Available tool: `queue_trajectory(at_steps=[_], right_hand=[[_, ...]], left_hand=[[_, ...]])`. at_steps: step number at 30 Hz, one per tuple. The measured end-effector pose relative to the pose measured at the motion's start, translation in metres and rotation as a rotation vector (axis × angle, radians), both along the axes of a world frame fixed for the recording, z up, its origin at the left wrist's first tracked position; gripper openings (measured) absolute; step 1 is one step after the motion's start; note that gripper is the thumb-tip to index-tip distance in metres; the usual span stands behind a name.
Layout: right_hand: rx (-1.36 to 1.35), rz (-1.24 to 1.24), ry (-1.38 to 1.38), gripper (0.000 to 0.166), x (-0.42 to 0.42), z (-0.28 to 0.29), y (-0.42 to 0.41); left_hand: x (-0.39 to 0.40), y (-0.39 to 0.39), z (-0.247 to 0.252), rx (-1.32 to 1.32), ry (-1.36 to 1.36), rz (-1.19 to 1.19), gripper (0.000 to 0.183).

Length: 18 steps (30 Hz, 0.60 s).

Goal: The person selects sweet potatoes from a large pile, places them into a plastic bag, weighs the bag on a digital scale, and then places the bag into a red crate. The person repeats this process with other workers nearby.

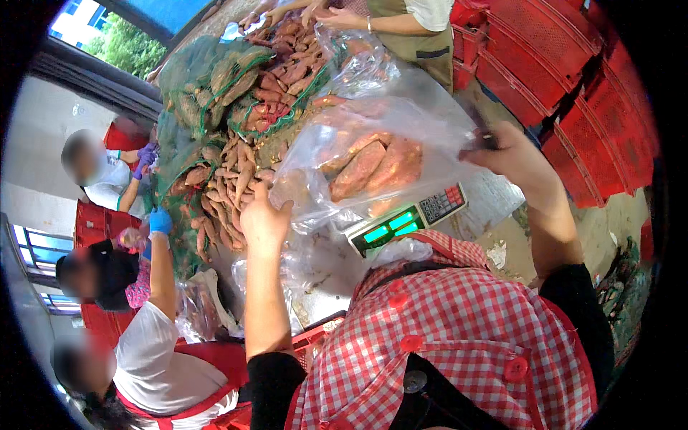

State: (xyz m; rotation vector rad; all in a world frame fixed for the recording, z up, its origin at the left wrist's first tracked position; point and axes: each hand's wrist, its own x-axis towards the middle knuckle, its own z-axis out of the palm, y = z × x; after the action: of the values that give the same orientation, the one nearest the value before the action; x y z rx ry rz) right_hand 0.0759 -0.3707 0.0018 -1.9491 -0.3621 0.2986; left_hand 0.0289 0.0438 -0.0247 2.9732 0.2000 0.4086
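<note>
A clear plastic bag (398, 115) holding large sweet potatoes (359, 171) lies in front of me, above a digital scale with a lit green display and keypad (406, 219). At the bag's left edge is my left hand (266, 215), its thumb and fingertips on or close to the plastic; the grip cannot be made out. On the right, my right hand (502, 153) is blurred and closed around a small dark object (486, 141) beside the bag's right edge. What that object is cannot be told. Small sweet potatoes (223, 188) are heaped left of the bag.
Green mesh sacks of sweet potatoes (215, 86) stand at the upper left. Stacked red plastic crates (537, 59) stand at the right. Several co-workers are along the left and far sides; one's hands (341, 19) are at the far pile. Another clear bag (201, 306) sits at the lower left.
</note>
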Motion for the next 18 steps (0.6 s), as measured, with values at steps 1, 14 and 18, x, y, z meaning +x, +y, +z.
queue_trajectory(at_steps=[1, 14, 18], right_hand=[[0.195, -0.090, 0.106, 0.023, -0.009, 0.003, -0.004], [0.782, -0.414, 0.278, 0.023, 0.030, -0.036, 0.021], [0.818, -0.393, 0.288, 0.023, 0.037, -0.045, 0.023]], left_hand=[[-0.007, -0.004, -0.003, -0.040, -0.118, -0.006, 0.055], [-0.024, -0.012, -0.068, -2.073, -0.089, 0.054, 0.042], [-0.017, -0.024, -0.040, -2.287, -0.181, -0.098, 0.039]])
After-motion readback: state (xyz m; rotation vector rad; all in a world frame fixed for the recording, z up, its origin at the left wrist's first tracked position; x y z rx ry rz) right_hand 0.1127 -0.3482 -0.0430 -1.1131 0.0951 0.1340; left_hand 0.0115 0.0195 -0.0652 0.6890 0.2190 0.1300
